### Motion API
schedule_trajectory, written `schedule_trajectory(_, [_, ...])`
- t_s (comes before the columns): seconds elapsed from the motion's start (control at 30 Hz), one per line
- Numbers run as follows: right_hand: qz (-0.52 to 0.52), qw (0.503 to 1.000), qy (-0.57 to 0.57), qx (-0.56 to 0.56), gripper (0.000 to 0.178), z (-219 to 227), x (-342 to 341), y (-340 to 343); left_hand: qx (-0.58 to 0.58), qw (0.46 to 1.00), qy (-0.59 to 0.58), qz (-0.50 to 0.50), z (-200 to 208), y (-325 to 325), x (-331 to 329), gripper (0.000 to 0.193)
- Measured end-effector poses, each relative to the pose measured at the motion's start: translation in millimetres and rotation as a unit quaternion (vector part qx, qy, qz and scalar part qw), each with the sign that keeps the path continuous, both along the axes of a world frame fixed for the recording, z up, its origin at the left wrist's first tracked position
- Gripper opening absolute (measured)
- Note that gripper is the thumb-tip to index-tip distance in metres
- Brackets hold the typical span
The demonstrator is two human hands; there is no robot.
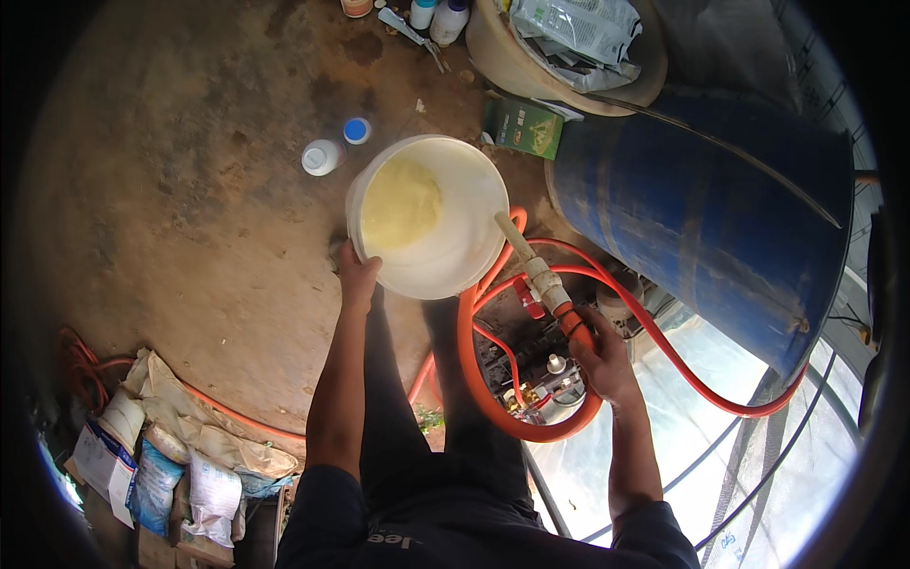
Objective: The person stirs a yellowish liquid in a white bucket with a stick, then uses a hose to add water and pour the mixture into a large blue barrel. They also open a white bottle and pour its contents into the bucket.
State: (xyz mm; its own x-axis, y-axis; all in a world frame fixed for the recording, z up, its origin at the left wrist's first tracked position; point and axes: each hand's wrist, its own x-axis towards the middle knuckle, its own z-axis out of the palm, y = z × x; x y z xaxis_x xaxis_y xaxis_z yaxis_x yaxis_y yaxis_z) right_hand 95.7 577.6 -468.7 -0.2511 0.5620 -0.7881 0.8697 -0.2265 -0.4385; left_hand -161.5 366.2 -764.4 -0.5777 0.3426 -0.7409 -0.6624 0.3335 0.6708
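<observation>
My left hand (358,272) is closed on the near left rim of a white plastic bucket (474,242), which is tilted so that its inside shows. Pale yellow liquid (403,202) lies against the bucket's left side. In my right hand (604,356) is a thick orange hose (574,325), gripped just behind its fitting. A pale plastic pipe nozzle (515,237) with a red-handled valve (529,298) is joined to the hose. The nozzle's tip is at the bucket's right rim. I cannot make out any water leaving it.
A large blue barrel (692,209) lies at the right, beside a green box (526,128). Beyond stands a beige tub (531,71) holding silvery packets. A white bottle (322,157) and blue cap (356,131) are left of the bucket. Below the hose loop sits machinery (556,364); sacks (213,493) lie lower left.
</observation>
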Motion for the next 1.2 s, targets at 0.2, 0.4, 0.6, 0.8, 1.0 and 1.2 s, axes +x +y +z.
schedule_trajectory(0.2, [0.049,0.996,0.061,0.040,0.049,6.6,-6.4,0.1,-0.025,0.998,0.038,-0.036,-3.7,8.8,2.8,0.068])
schedule_trajectory(0.4, [0.079,0.996,0.022,-0.024,0.052,16.6,3.7,-12.2,-0.060,0.991,0.096,-0.074,4.6,5.8,0.0,0.067])
schedule_trajectory(0.6, [0.144,0.985,0.062,-0.078,0.055,4.9,-6.3,-35.9,-0.046,0.997,0.022,-0.054,0.2,-4.6,-25.8,0.069])
schedule_trajectory(0.8, [0.176,0.980,0.068,-0.068,0.056,-22.8,-30.7,-58.9,-0.117,0.990,-0.075,-0.025,5.7,-57.4,-29.3,0.069])
schedule_trajectory(1.0, [0.216,0.972,0.076,-0.050,0.059,-36.8,-53.5,-70.0,-0.007,0.977,-0.212,-0.004,3.9,-105.3,6.9,0.067])
schedule_trajectory(1.2, [0.259,0.960,0.079,-0.072,0.061,-32.7,-63.3,-78.5,-0.073,0.987,-0.128,0.064,-9.1,-118.7,47.9,0.066])
